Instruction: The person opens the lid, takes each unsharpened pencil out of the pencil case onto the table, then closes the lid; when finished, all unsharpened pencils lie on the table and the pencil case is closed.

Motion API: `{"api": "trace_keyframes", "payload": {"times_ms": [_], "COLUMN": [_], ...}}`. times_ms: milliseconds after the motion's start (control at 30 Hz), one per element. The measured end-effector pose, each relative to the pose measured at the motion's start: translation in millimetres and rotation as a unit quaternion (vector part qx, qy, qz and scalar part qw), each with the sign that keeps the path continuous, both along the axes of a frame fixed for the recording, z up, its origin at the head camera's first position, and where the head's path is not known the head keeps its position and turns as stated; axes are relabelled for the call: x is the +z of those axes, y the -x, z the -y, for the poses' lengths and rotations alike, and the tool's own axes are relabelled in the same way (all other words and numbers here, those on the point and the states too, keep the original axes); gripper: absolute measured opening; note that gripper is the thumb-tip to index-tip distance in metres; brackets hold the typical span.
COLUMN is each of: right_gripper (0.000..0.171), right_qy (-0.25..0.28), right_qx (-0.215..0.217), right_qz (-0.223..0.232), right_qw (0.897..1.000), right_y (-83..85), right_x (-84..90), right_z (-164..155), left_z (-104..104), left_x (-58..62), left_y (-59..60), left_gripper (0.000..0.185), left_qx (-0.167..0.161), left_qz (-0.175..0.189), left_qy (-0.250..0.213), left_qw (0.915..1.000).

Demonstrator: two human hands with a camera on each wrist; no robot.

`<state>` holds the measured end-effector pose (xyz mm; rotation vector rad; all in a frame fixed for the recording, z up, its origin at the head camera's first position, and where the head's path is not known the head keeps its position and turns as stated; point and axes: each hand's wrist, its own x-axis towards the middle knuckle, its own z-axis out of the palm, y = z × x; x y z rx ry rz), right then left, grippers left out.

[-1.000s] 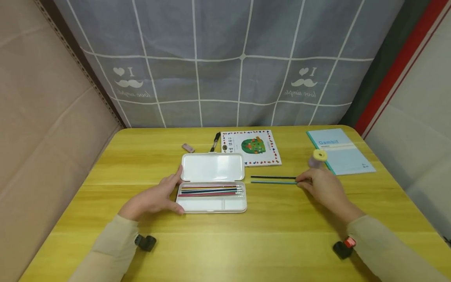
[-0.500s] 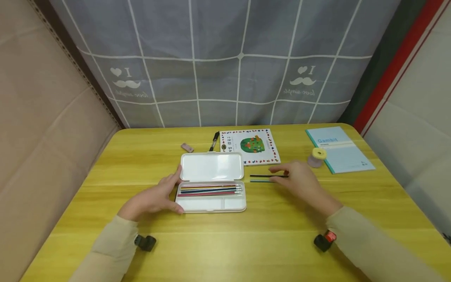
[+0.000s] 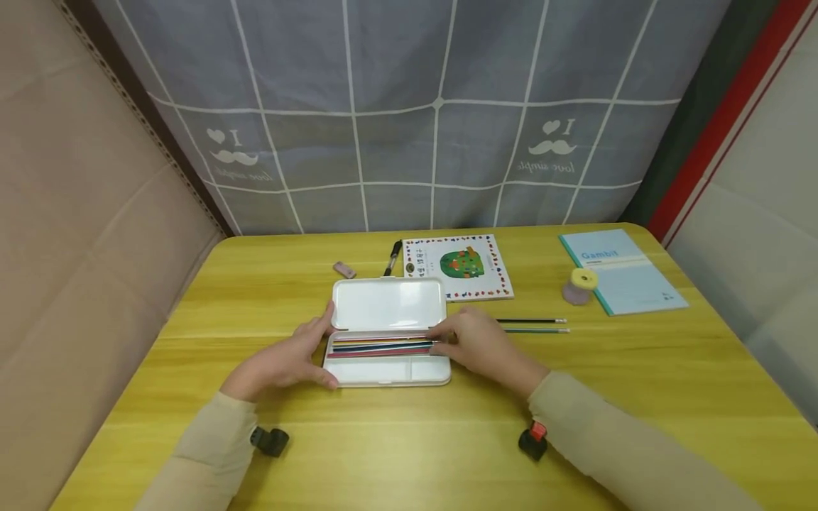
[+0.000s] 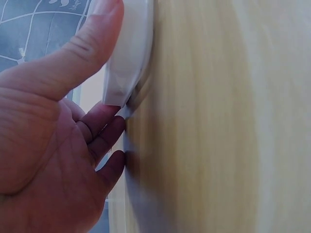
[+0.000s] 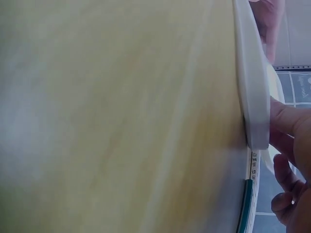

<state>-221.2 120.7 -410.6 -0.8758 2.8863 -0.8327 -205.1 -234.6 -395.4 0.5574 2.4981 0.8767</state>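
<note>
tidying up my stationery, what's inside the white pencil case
Pencils, including yellow, dark blue and red ones, lie in the rear compartment of the open white pencil case. The right hand covers their right ends, so anything beneath it cannot be seen.

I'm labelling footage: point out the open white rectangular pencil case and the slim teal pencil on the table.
Open white pencil case point(image 3: 388, 304): head view, inside of lid.
Slim teal pencil point(image 3: 535, 331): head view, visible shaft.

Yellow wood-grain table point(image 3: 396, 447), gray grid-patterned curtain point(image 3: 396, 142) behind, beige cloth point(image 3: 96, 213) left, red-striped white cloth point(image 3: 760, 213) right
</note>
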Motion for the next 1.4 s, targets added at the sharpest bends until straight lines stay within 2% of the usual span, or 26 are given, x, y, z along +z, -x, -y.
{"api": "trace_keyframes", "payload": {"times_ms": [167, 467, 767, 967, 1400], "right_gripper": [0.018, 0.012, 0.011, 0.008, 0.006], "right_qy": [-0.015, -0.035, 0.003, 0.006, 0.012], "right_qx": [-0.007, 0.012, -0.014, -0.029, -0.037], "right_qz": [-0.022, -0.06, -0.015, 0.002, -0.006], "right_qw": [1.0, 0.997, 1.0, 1.0, 0.999], "right_y": [-1.1, -2.4, -4.0, -4.5, -5.7], "right_x": [-0.9, -0.5, 0.3, -1.4, -0.3], "right_z": [7.0, 15.1, 16.4, 16.3, 19.2], "left_z": [0.0, -1.8, -1.5, -2.6, -3.5], "left_x": [1.1, 2.3, 3.7, 1.9, 7.2], "left_y": [-1.3, -1.0, -2.5, -2.9, -4.5], "left_gripper": [0.141, 0.141, 0.14, 0.14, 0.139], "left_qx": [0.002, -0.002, -0.001, -0.006, -0.005], "left_qz": [-0.002, -0.006, -0.004, -0.012, -0.004], "left_qy": [-0.002, -0.013, -0.011, -0.008, -0.018], "left_qw": [1.0, 0.9999, 0.9999, 0.9999, 0.9998]}}
